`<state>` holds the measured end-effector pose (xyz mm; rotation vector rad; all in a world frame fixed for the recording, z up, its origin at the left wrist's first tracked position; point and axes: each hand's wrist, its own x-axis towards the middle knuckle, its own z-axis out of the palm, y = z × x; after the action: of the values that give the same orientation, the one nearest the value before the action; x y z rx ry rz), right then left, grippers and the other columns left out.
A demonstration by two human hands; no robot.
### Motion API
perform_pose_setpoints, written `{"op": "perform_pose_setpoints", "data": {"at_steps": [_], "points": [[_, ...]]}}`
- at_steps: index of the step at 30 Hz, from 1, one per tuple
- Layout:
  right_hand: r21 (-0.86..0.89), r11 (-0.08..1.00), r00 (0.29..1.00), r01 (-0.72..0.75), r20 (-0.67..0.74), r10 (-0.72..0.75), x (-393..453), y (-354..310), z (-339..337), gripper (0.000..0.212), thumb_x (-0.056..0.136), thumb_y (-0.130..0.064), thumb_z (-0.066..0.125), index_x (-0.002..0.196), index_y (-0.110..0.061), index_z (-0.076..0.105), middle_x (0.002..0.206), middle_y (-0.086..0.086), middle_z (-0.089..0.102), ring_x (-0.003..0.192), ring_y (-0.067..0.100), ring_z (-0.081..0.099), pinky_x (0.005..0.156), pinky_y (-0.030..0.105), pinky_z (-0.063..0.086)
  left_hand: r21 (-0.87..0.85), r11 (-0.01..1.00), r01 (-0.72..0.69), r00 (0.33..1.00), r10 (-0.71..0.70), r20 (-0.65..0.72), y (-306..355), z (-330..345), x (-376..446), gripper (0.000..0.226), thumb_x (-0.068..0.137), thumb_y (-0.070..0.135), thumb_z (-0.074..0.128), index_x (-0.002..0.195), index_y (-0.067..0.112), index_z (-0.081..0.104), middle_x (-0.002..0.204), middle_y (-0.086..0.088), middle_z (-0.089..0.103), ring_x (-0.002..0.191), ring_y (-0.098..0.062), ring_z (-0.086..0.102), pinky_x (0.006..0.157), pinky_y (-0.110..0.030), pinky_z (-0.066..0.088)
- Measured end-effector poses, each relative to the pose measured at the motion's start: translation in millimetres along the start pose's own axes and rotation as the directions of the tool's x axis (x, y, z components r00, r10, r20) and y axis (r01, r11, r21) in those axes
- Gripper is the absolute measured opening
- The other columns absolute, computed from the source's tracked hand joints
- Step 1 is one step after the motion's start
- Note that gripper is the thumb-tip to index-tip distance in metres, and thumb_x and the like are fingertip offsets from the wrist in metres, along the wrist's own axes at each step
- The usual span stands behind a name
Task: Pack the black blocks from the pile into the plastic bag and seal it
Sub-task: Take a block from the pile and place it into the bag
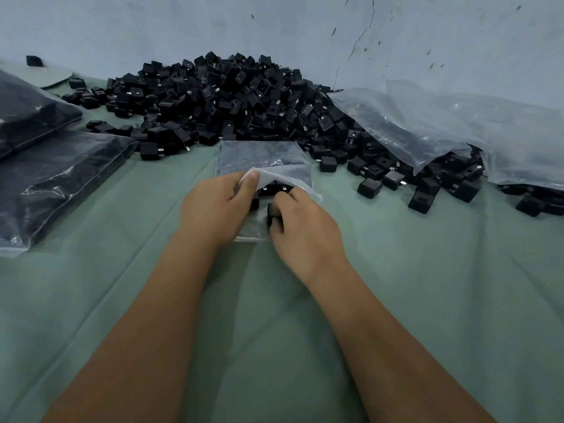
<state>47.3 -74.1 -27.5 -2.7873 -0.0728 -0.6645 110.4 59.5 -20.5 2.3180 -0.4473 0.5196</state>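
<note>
A clear plastic bag (259, 158) lies flat on the green cloth in front of a big pile of black blocks (232, 96). Black blocks fill its far part and show through the film. My left hand (213, 206) pinches the bag's upper flap at the near opening and lifts it. My right hand (305, 227) grips a black block (270, 213) at the mouth of the bag, just under the raised flap. More blocks (274, 188) sit inside right behind the opening.
Two filled, dark bags (55, 178) lie stacked at the left. Loose clear plastic bags (457, 129) drape over blocks at the right, with stray blocks (369, 187) scattered near them. A cracked pale wall (305, 25) stands behind the pile. Green cloth (274, 331) covers the surface.
</note>
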Motion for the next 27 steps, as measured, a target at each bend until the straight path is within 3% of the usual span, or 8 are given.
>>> {"op": "perform_pose_setpoints", "data": {"at_steps": [6, 12, 15, 17, 19, 21, 24, 27], "points": [[0.061, 0.998, 0.998, -0.025, 0.06, 0.021, 3.2, 3.8, 0.4, 0.023, 0.092, -0.008, 0.046, 0.11, -0.009, 0.06, 0.118, 0.003, 0.055, 0.1, 0.029, 0.057, 0.078, 0.043, 0.05, -0.032, 0.999, 0.032, 0.999, -0.032, -0.002, 0.6, 1.6, -0.3, 0.059, 0.098, 0.055, 0.031, 0.096, 0.01, 0.069, 0.082, -0.007, 0.07, 0.081, -0.029, 0.062, 0.073, -0.045, 0.051], [0.078, 0.997, 0.995, -0.021, 0.096, 0.014, 3.0, 4.9, 6.3, 0.031, 0.093, -0.013, 0.047, 0.121, -0.01, 0.06, 0.129, 0.002, 0.051, 0.11, 0.027, 0.055, 0.085, 0.041, 0.051, -0.022, 0.999, 0.042, 0.999, -0.042, -0.006, 0.3, 3.9, -0.8, 0.057, 0.102, 0.05, 0.032, 0.094, 0.007, 0.069, 0.087, -0.009, 0.072, 0.084, -0.03, 0.063, 0.075, -0.048, 0.051], [0.08, 0.997, 0.99, 0.012, 0.139, -0.023, 3.3, 7.5, 9.7, 0.044, 0.094, -0.013, 0.047, 0.138, -0.011, 0.048, 0.146, 0.002, 0.041, 0.128, 0.025, 0.046, 0.1, 0.039, 0.045, -0.008, 0.999, 0.042, 0.999, -0.042, -0.008, 0.2, 4.1, -0.5, 0.05, 0.102, 0.045, 0.037, 0.086, 0.007, 0.067, 0.076, -0.007, 0.067, 0.076, -0.03, 0.06, 0.065, -0.04, 0.047], [0.088, 0.996, 0.984, 0.028, 0.173, -0.043, 3.6, 9.5, 11.0, 0.053, 0.095, -0.013, 0.046, 0.147, -0.012, 0.037, 0.156, 0.002, 0.029, 0.14, 0.019, 0.032, 0.111, 0.03, 0.032, 0.127, 0.989, -0.069, 0.997, 0.074, -0.029, 0.3, 4.8, -1.2, 0.034, 0.098, 0.033, 0.047, 0.078, 0.01, 0.063, 0.071, -0.006, 0.062, 0.073, -0.032, 0.056, 0.061, -0.034, 0.035], [0.126, 0.991, 0.982, 0.046, 0.179, -0.068, 3.8, 9.6, 11.8, 0.056, 0.094, -0.012, 0.045, 0.149, -0.012, 0.034, 0.157, 0.001, 0.027, 0.141, 0.018, 0.03, 0.113, 0.028, 0.028, 0.247, 0.95, -0.192, 0.979, 0.202, -0.017, 2.7, 5.6, -1.6, 0.014, 0.087, 0.017, 0.057, 0.09, 0.013, 0.07, 0.083, -0.006, 0.068, 0.086, -0.032, 0.058, 0.073, -0.035, 0.034], [0.149, 0.987, 0.98, 0.065, 0.174, -0.091, 3.8, 10.2, 11.9, 0.056, 0.092, -0.01, 0.046, 0.147, -0.011, 0.037, 0.153, 0.002, 0.034, 0.137, 0.019, 0.035, 0.112, 0.031, 0.031, 0.229, 0.942, -0.246, 0.969, 0.243, 0.042, 6.0, 7.4, -2.4, 0.029, 0.08, 0.006, 0.059, 0.104, 0.014, 0.073, 0.094, -0.008, 0.071, 0.095, -0.033, 0.059, 0.079, -0.036, 0.038], [0.111, 0.988, 0.989, 0.112, 0.083, -0.121, 5.0, 9.5, 7.5, 0.045, 0.089, -0.012, 0.048, 0.134, -0.014, 0.054, 0.136, 0.001, 0.054, 0.123, 0.019, 0.049, 0.1, 0.028, 0.041, 0.181, 0.953, -0.242, 0.97, 0.23, 0.083, 9.7, 9.4, -4.9, 0.034, 0.083, 0.009, 0.058, 0.112, 0.019, 0.072, 0.095, -0.008, 0.071, 0.095, -0.033, 0.06, 0.076, -0.037, 0.042], [0.068, 0.986, 0.94, 0.154, -0.317, -0.125, 4.5, 7.3, -6.6, 0.028, 0.086, -0.016, 0.048, 0.099, -0.014, 0.072, 0.097, 0.0, 0.071, 0.088, 0.019, 0.064, 0.073, 0.031, 0.051, 0.204, 0.957, -0.204, 0.979, 0.194, 0.067, 9.4, 10.4, -4.7, 0.029, 0.089, 0.027, 0.05, 0.108, 0.026, 0.071, 0.091, -0.004, 0.07, 0.093, -0.031, 0.059, 0.074, -0.034, 0.037]]}}
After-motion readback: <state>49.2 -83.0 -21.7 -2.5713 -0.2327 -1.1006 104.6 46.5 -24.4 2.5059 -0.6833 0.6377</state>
